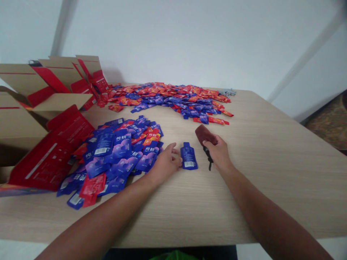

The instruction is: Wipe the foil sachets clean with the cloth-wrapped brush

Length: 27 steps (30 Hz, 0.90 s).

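A single blue spout-shaped pouch lies flat on the table, its barcode side up. Just left of it is my left hand, fingers apart and holding nothing; the fingertips are at the pouch's edge, and I cannot tell if they touch. To the pouch's right, my right hand grips a dark red, rounded handheld device with a black strap hanging down. Its exact kind does not show. Close by on the left spreads a pile of blue and red pouches.
Open cardboard boxes with red flaps stand along the left side of the wooden table. Along the back runs a long heap of red and blue sachets. A grey crumpled item lies at its right end, before a white wall.
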Each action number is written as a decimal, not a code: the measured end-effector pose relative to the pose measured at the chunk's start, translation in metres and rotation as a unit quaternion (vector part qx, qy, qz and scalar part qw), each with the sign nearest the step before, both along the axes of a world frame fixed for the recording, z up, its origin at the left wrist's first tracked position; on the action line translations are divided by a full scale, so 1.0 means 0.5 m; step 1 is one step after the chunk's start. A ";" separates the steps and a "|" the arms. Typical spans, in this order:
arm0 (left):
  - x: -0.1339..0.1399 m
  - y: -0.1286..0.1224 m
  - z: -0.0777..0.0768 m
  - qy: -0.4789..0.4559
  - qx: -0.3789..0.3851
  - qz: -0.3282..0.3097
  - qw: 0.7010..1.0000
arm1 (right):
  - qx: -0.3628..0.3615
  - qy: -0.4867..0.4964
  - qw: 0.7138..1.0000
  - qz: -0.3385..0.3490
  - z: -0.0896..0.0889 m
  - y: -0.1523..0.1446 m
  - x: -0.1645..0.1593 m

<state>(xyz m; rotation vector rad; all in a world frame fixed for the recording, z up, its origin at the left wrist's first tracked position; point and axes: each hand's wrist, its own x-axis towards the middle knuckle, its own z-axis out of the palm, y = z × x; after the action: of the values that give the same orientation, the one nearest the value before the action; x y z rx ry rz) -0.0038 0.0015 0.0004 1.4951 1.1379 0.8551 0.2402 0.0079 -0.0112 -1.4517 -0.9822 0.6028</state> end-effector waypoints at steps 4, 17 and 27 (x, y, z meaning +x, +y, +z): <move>-0.016 -0.005 0.014 0.139 0.255 -0.048 0.956 | -0.013 0.047 0.999 0.005 0.003 0.003 0.003; 0.007 -0.063 -0.004 0.330 0.406 -0.311 0.794 | 0.029 0.065 0.993 0.096 -0.015 -0.012 -0.036; -0.003 -0.071 -0.002 0.365 0.396 -0.321 0.779 | 0.028 -0.004 0.987 0.156 -0.018 -0.028 -0.048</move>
<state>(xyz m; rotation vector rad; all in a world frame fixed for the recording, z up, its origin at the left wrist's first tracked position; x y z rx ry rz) -0.0054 -0.0338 -0.0005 2.8736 0.6405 0.2151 0.2161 -0.0059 -0.0203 -1.2597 -1.2354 0.7894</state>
